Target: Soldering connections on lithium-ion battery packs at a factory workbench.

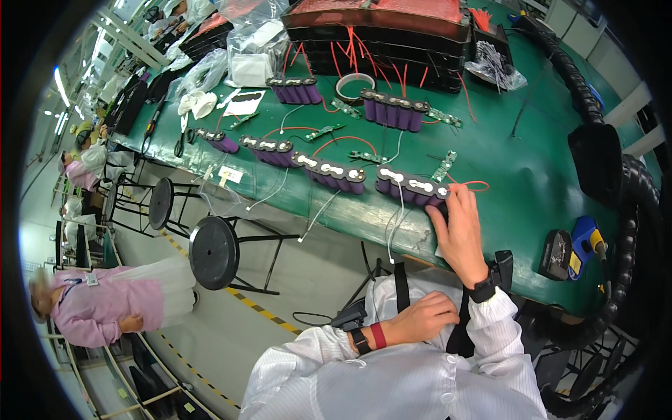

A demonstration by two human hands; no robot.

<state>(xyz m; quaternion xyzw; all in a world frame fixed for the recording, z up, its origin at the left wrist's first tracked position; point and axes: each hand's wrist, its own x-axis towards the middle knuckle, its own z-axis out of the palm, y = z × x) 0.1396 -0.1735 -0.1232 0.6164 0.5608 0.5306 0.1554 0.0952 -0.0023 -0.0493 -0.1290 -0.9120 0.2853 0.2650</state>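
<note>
At the table's near edge stands a purple battery pack (411, 187) with white-topped cells, a white wire and a red wire. My right hand (460, 234) grips its right end, thumb at the near side and fingers on the far side. My left hand (420, 318) rests at my lap with fingers curled; what is inside them, if anything, is hidden. Left of the held pack stands another purple battery pack (329, 173), with further packs in a row beyond it. A small green circuit board (444, 166) lies just behind the held pack.
Black trays (378, 52) with red wires stand at the back. A tape roll (355, 87) sits before them. A blue soldering-iron holder (582, 246) is at the right, beside thick black hoses. Black stools (213, 252) stand left of me; a person in pink (112, 304) is on the aisle.
</note>
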